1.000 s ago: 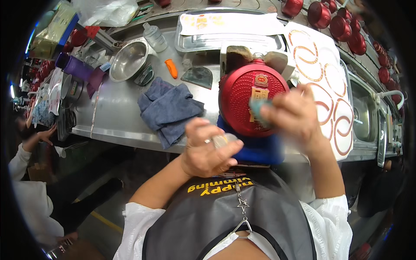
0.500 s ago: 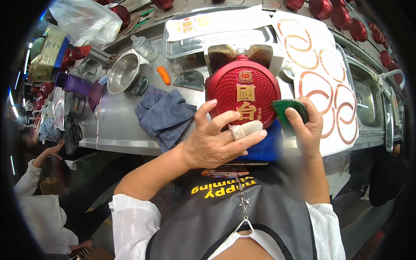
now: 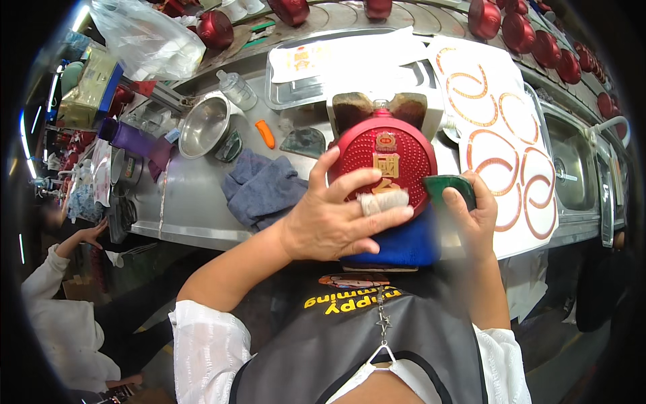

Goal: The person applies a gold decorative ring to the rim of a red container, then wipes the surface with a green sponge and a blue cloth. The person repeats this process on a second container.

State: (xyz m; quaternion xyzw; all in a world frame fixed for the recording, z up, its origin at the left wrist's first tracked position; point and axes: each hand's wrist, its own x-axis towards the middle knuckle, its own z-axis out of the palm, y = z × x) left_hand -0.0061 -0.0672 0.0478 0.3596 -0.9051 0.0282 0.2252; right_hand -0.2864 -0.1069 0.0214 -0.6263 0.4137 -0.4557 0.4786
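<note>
Left hand [image 3: 336, 225] spread on red flask [image 3: 383, 158]; right hand [image 3: 471, 212] grips green pad [image 3: 449, 187]; steel counter [image 3: 188, 202] with blue cloth [image 3: 262, 188], bowl [image 3: 204, 124].

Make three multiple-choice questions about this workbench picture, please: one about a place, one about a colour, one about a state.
1. Where does the crumpled blue-grey cloth lie?
A. left of the round red flask-shaped bottle
B. in the steel sink
C. on the floor

2. What colour is the small pad in the right hand?
A. yellow
B. dark green
C. white

3. How is the left hand placed?
A. hanging at the side
B. closed in a fist, away from the bottle
C. fingers spread over the bottle's front

Answers: 1 A, the cloth rests on the steel counter left of the bottle. 2 B, the pad looks dark green. 3 C, the fingers lie across the bottle.
</note>
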